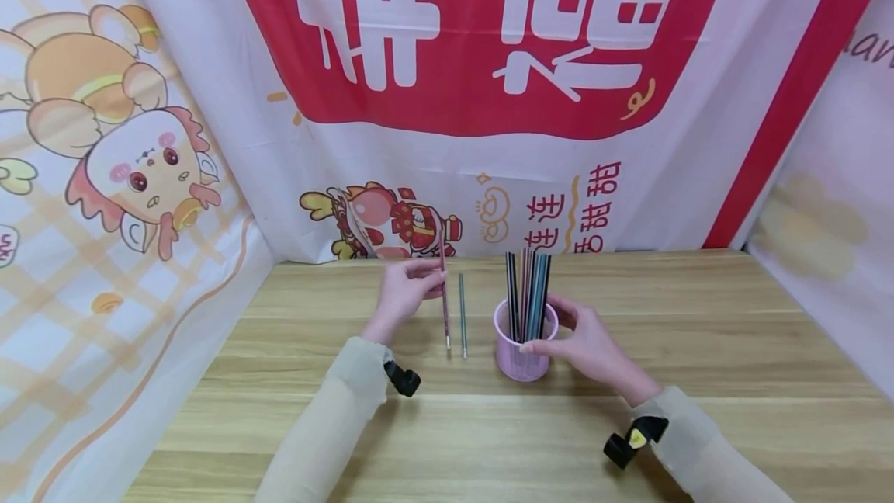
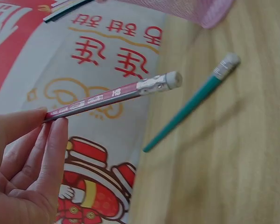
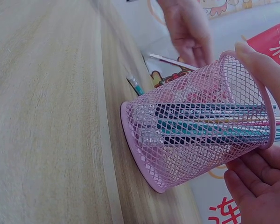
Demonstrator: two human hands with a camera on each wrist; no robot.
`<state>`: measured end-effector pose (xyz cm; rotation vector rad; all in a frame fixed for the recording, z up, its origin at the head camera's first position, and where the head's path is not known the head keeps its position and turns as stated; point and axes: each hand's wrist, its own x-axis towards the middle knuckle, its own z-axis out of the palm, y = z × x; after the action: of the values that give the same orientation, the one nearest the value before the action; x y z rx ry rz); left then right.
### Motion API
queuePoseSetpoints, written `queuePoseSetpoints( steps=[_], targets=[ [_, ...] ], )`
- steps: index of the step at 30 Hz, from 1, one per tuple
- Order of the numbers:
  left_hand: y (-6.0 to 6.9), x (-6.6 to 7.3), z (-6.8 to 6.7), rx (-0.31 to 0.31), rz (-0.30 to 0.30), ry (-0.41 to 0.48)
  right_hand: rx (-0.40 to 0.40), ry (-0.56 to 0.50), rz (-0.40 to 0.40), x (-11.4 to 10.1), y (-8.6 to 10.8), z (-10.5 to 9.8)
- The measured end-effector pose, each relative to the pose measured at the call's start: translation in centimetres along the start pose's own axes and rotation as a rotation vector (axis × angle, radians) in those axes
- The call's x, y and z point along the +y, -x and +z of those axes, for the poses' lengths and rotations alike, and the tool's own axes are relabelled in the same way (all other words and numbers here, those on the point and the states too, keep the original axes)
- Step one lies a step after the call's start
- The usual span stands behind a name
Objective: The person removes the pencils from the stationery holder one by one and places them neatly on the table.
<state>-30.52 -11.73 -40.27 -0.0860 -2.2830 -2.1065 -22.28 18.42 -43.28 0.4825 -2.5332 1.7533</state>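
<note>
My left hand (image 1: 407, 291) pinches a dark red pencil (image 1: 445, 313) between thumb and fingers. Its white eraser end points away from the fingertips in the left wrist view. Beside it on the table lies a green pencil (image 2: 191, 105), eraser end toward me in the head view. My right hand (image 1: 592, 346) holds the rim of a pink mesh pencil cup (image 3: 191, 163), thumb on one side and fingers on the other. Several pencils (image 1: 531, 293) stand in the cup, their eraser ends at its bottom in the right wrist view.
The wooden table (image 1: 489, 441) ends at the back against a white cloth with a red printed panel (image 1: 475, 107). Printed cloths also hang along the left and right sides. A black camera is strapped to each wrist.
</note>
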Motion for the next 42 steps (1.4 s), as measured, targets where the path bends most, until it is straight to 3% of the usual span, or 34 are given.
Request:
queuePoseSetpoints(
  steps=[8, 13, 18, 32, 42],
  targets=[
    [-1.3, -2.7, 0.1, -0.03, -0.112, -0.075, 0.002, 0.003, 0.002, 0.0, 0.0, 0.0],
    [-1.7, -3.8, 0.2, -0.041, -0.139, -0.126, 0.004, 0.007, 0.004, 0.0, 0.0, 0.0],
    [-2.0, -4.6, 0.3, -0.044, -0.191, -0.117, 0.003, 0.015, -0.014, 0.2, 0.0, 0.0],
    [-2.1, -4.7, 1.4, 0.0, -0.239, -0.187, 0.0, 0.016, -0.001, 0.0, 0.0, -0.1],
    [-2.7, -4.9, 1.9, 0.043, -0.27, -0.304, -0.002, 0.009, 0.003, 0.0, 0.0, -0.1]
  ],
)
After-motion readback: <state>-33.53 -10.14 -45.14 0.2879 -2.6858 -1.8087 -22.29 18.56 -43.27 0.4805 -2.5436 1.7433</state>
